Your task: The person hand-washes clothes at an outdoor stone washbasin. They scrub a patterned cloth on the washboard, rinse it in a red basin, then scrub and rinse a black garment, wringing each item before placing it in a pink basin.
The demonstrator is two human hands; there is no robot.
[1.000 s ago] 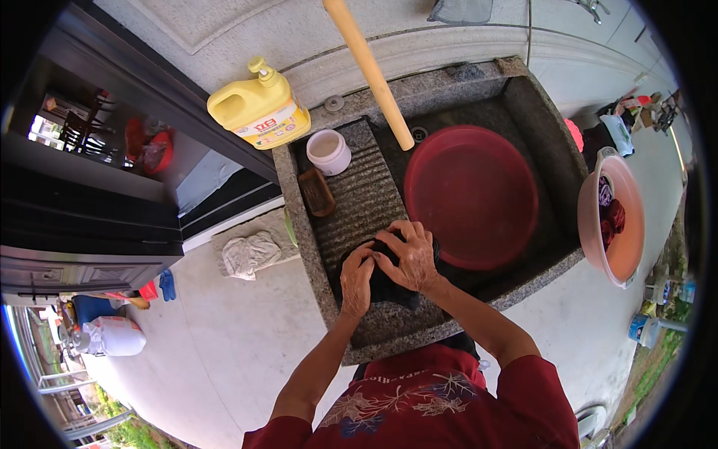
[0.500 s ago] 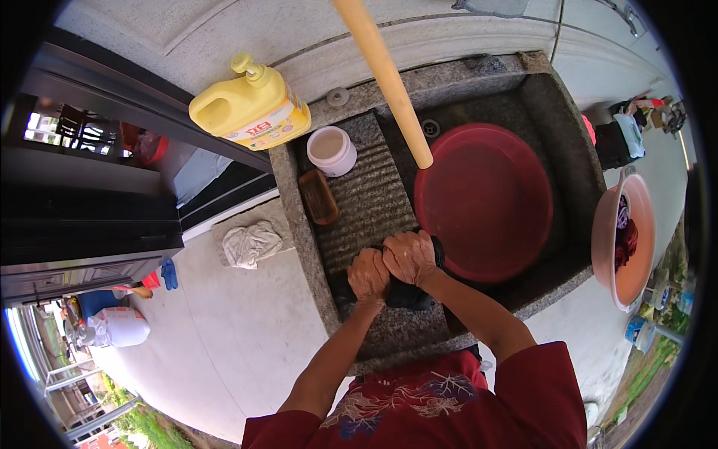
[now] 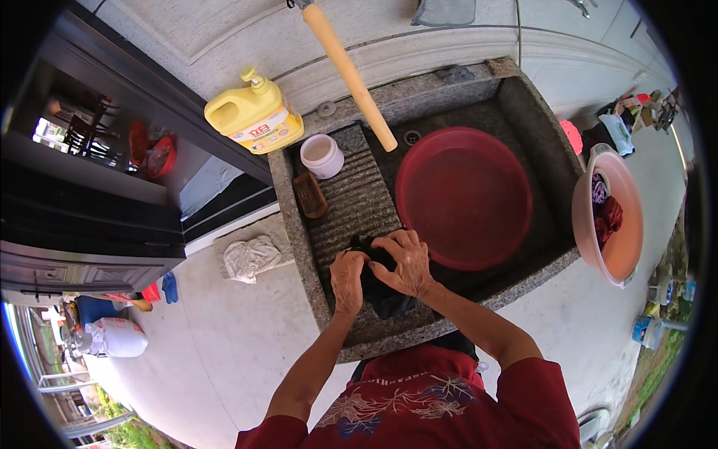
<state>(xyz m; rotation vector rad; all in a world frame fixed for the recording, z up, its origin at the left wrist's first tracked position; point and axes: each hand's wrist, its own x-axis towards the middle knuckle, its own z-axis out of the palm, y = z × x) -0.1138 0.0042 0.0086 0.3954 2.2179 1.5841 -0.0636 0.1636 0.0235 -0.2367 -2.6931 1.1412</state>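
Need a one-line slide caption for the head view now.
Left hand and right hand hold a dark cloth on a ribbed stone washboard, beside a red basin.

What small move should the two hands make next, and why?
Perhaps push the black cloth forward along the ridged washboard: the left hand and right hand are both on it, near the board's close end, and the ridges continue ahead.

Left hand [image 3: 347, 281] beside right hand [image 3: 410, 268], fingers [image 3: 399, 241] bent, forearms [image 3: 479, 322] slanting inward.
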